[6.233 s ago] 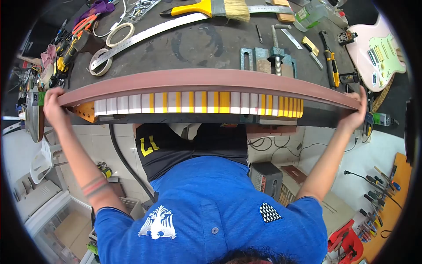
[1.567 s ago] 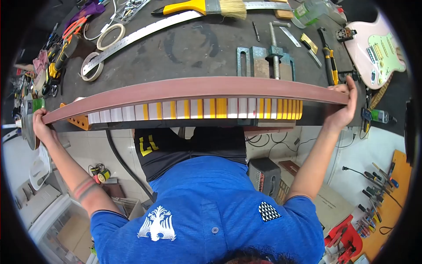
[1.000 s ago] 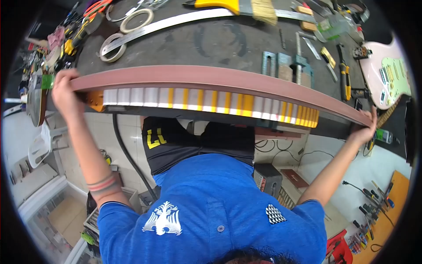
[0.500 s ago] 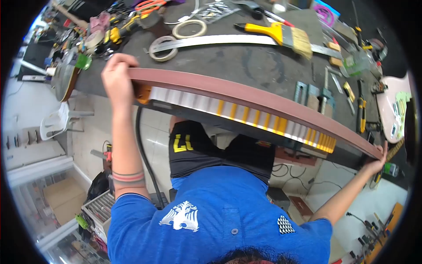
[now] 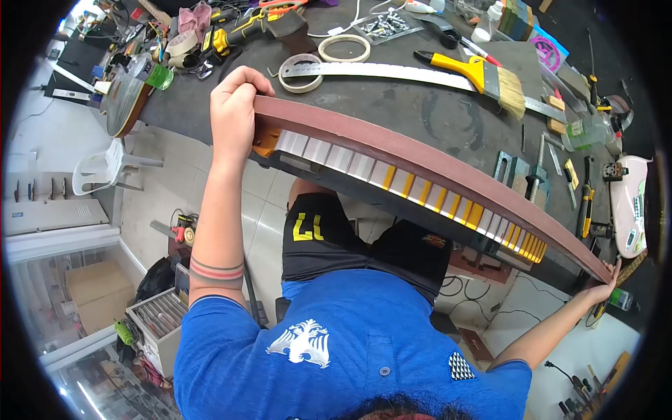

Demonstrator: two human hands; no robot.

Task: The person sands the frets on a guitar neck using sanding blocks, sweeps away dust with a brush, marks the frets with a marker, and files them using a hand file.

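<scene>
A long sanding beam with a reddish-brown face spans the view at a slant, along a guitar neck. My left hand wraps its fingers around the beam's left end. At the far right, my right hand grips the other end, some fingertips pointing up. The guitar neck shows pale and yellow strips between its frets, narrowing toward the right. Part of its fretboard is hidden by the beam, and whether the two touch cannot be made out. An orange-brown piece shows at the neck's left end.
On the dark workbench lie a steel ruler, a yellow-handled brush, tape rolls and a yellow-black power tool. A pink guitar body is at the right. A white chair stands left.
The view has shifted, so the bench, neck, beam and my left hand appear farther right. Both hands keep their hold on the beam; any slide along the neck is slight.
</scene>
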